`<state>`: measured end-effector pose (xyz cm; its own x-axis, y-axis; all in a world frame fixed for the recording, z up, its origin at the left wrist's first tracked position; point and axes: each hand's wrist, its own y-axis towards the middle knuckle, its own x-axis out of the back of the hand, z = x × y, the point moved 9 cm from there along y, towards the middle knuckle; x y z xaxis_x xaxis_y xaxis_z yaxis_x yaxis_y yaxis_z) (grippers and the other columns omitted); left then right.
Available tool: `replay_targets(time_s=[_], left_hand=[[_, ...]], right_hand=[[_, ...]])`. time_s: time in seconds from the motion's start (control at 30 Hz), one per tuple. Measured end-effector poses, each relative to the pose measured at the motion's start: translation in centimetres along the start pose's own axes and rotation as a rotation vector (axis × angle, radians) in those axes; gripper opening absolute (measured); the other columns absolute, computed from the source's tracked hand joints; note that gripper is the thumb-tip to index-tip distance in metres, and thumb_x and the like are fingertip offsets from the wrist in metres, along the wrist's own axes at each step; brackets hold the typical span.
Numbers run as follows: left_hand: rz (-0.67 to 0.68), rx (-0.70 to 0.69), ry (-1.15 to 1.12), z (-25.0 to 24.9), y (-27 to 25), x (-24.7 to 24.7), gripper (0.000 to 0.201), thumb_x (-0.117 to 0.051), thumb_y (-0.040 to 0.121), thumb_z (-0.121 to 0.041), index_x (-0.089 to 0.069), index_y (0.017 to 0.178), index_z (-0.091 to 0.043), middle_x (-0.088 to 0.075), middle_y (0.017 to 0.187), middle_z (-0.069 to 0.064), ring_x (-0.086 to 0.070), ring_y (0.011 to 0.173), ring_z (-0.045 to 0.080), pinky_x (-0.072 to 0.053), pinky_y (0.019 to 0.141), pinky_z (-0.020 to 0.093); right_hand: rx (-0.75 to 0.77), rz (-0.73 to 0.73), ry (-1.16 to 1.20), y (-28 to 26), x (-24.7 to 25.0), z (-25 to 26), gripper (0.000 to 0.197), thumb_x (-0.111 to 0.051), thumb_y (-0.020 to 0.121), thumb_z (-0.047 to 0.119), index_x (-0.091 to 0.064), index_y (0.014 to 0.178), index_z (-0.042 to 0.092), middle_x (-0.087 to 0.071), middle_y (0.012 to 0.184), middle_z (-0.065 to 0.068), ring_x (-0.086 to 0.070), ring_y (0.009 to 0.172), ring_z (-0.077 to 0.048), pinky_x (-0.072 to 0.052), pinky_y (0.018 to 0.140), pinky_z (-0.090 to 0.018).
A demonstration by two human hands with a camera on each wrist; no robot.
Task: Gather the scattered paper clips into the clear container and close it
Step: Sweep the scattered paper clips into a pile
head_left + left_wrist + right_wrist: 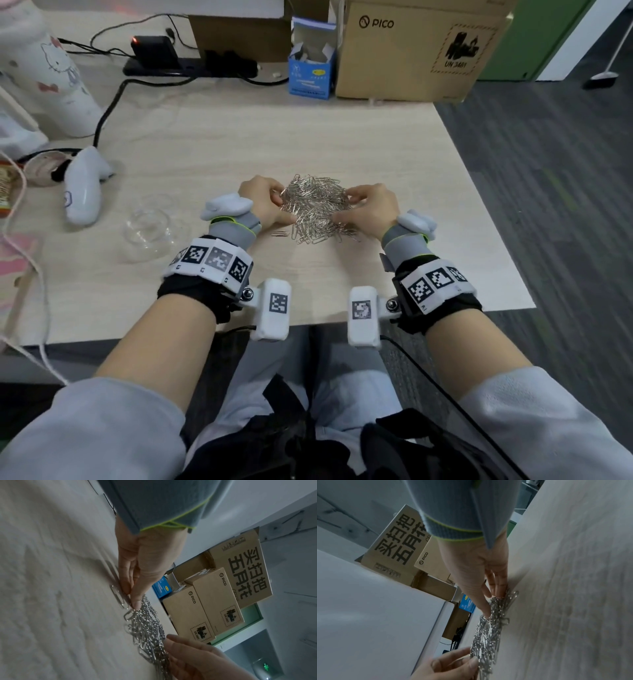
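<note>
A heap of silver paper clips point(315, 205) lies in the middle of the light wooden table point(239, 137). My left hand point(282, 207) curls its fingers and thumb round the heap's left side, and my right hand point(344, 205) does the same on the right. The left wrist view shows my left hand point(133, 597) with thumb and fingertips down in the clips point(145, 626). Seen from the right wrist, my right hand point(493, 601) pinches into the clips point(488, 632). A clear round container point(150, 229) stands open to the left. A couple of stray clips point(281, 234) lie near my left wrist.
A white controller point(84, 192) lies left of the container. At the back stand a blue clip box point(310, 73), cardboard boxes point(411, 51), a black power strip point(191, 66) with cables, and a white bottle point(44, 68). The table's right edge point(486, 205) drops to grey carpet.
</note>
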<state>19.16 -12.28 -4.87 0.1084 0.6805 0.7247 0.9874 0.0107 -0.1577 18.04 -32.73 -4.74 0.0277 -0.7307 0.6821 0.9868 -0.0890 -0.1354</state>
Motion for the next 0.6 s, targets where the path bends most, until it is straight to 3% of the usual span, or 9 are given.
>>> replay_targets(time_s=[0.17, 0.27, 0.37, 0.47, 0.53, 0.6], left_hand=[[-0.027, 0.0, -0.039, 1.0, -0.7, 1.4, 0.068, -0.087, 0.059, -0.024, -0.06, 0.12, -0.01, -0.059, 0.09, 0.0, -0.053, 0.084, 0.014, -0.038, 0.077, 0.021], [0.055, 0.005, 0.042, 1.6, -1.4, 1.3, 0.076, -0.088, 0.054, -0.026, -0.057, 0.122, -0.013, -0.06, 0.083, -0.002, -0.053, 0.081, 0.014, -0.037, 0.073, 0.022], [0.107, -0.026, 0.056, 1.1, -1.9, 0.7, 0.083, -0.089, 0.054, -0.022, -0.053, 0.127, -0.011, -0.06, 0.078, -0.003, -0.053, 0.079, 0.014, -0.039, 0.068, 0.022], [0.088, -0.047, 0.032, 0.2, -2.0, 0.1, 0.084, -0.088, 0.056, -0.02, -0.052, 0.13, -0.009, -0.062, 0.073, -0.004, -0.056, 0.082, 0.009, -0.038, 0.066, 0.013], [0.069, -0.038, 0.002, -0.2, -1.9, -0.2, 0.081, -0.087, 0.057, -0.021, -0.053, 0.129, -0.009, -0.059, 0.065, -0.012, -0.057, 0.081, 0.006, -0.035, 0.066, 0.006], [0.059, -0.035, -0.013, -0.4, -1.9, -0.5, 0.078, -0.087, 0.057, -0.021, -0.055, 0.127, -0.008, -0.057, 0.063, -0.015, -0.056, 0.073, 0.001, -0.035, 0.061, 0.001]], right_hand=[[-0.075, -0.087, 0.024, 0.0, 1.9, -1.3, 0.061, -0.083, 0.064, 0.029, -0.064, 0.12, 0.013, -0.057, 0.093, 0.004, -0.052, 0.085, -0.009, -0.039, 0.075, -0.018], [-0.128, -0.005, -0.046, -0.7, 1.7, -2.1, 0.066, -0.085, 0.061, 0.031, -0.061, 0.12, 0.017, -0.06, 0.096, 0.0, -0.056, 0.085, -0.012, -0.04, 0.074, -0.016], [-0.134, 0.061, -0.019, -1.4, 0.5, -2.2, 0.064, -0.089, 0.055, 0.022, -0.06, 0.112, 0.02, -0.062, 0.093, -0.002, -0.061, 0.077, -0.015, -0.047, 0.064, -0.012], [-0.124, 0.043, 0.037, -1.6, -0.2, -1.9, 0.059, -0.089, 0.052, 0.012, -0.062, 0.105, 0.015, -0.063, 0.087, -0.005, -0.06, 0.078, -0.018, -0.056, 0.075, -0.03], [-0.118, 0.035, 0.063, -1.7, -0.4, -1.6, 0.056, -0.087, 0.054, 0.009, -0.063, 0.104, 0.013, -0.063, 0.084, -0.005, -0.059, 0.076, -0.017, -0.056, 0.073, -0.03], [-0.108, 0.047, 0.056, -1.7, -0.3, -1.2, 0.057, -0.087, 0.055, 0.009, -0.062, 0.106, 0.014, -0.063, 0.081, -0.003, -0.059, 0.073, -0.016, -0.055, 0.068, -0.024]])
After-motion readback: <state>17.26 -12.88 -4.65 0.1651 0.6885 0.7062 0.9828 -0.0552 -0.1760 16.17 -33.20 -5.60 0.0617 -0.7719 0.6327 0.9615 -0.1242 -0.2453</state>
